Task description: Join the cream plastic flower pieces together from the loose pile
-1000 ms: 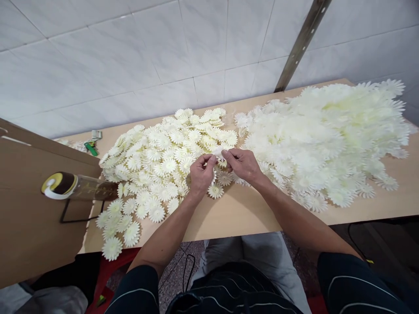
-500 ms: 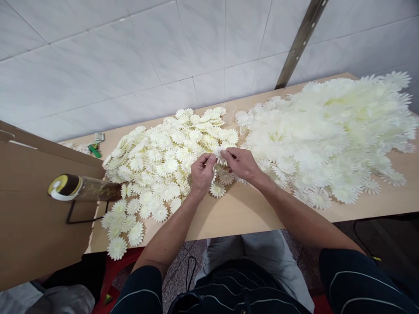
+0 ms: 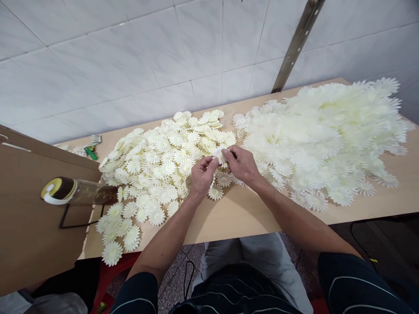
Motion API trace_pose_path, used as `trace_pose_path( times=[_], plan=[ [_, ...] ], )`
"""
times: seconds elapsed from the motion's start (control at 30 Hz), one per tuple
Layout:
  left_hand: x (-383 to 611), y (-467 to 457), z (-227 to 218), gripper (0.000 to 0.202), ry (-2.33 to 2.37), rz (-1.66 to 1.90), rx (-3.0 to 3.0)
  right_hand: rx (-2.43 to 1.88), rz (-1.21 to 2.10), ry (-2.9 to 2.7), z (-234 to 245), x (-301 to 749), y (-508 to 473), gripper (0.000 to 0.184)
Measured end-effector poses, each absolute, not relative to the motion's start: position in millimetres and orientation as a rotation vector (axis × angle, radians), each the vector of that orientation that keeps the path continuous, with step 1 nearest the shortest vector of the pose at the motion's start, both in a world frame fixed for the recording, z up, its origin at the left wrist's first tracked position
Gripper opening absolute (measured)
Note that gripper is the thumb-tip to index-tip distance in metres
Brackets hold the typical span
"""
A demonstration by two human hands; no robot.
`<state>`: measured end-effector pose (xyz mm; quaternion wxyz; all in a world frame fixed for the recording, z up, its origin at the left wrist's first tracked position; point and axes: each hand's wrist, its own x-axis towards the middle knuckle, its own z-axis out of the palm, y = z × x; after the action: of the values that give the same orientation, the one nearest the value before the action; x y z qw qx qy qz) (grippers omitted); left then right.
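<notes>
Between my fingertips, over the middle of the table (image 3: 235,222), is a white artificial flower head (image 3: 218,153). My left hand (image 3: 203,174) pinches its lower left edge, fingers closed. On its right side my right hand (image 3: 241,164) grips it with thumb and forefinger. Left of my hands spreads a heap of cream flower heads (image 3: 163,161); a few lie just under my fingers. To the right lies a larger, looser pile of white petal layers (image 3: 321,139). Whether the held flower is one layer or several I cannot tell.
A cardboard box (image 3: 39,209) stands at the left edge. A bottle with a brown and yellow lid (image 3: 94,192) lies tilted beside the flower heap. A green and grey tool (image 3: 91,150) rests at the back left. Behind the table is a tiled wall (image 3: 131,56) with a metal upright (image 3: 296,48).
The flower head between my fingers shows more of its face now. My hands stay close together, with only small finger movements. The whole view has shifted slightly.
</notes>
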<state>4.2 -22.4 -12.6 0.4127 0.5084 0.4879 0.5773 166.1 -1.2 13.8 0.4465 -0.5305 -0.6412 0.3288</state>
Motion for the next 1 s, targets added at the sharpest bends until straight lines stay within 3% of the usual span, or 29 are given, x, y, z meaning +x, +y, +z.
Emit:
trace_pose_path(
  times=[0.23,0.47,0.6,1.0],
  plan=[
    [4.2,-21.6,-13.1,0.041,1.289,1.411,1.187,-1.275,0.773,-1.632,14.2,160.5,-1.9,0.045],
    [1.6,-20.6,-13.6,0.034,1.303,1.399,1.234,-1.253,1.174,-1.542,23.0,167.8,0.9,0.043],
    [3.0,-21.6,-12.5,0.032,1.319,1.367,1.278,-1.322,1.102,-1.625,25.6,172.9,0.9,0.033],
    [4.7,-21.6,-12.6,0.045,1.187,1.415,1.177,-1.278,1.063,-1.711,27.2,175.2,-2.7,0.048]
  ],
)
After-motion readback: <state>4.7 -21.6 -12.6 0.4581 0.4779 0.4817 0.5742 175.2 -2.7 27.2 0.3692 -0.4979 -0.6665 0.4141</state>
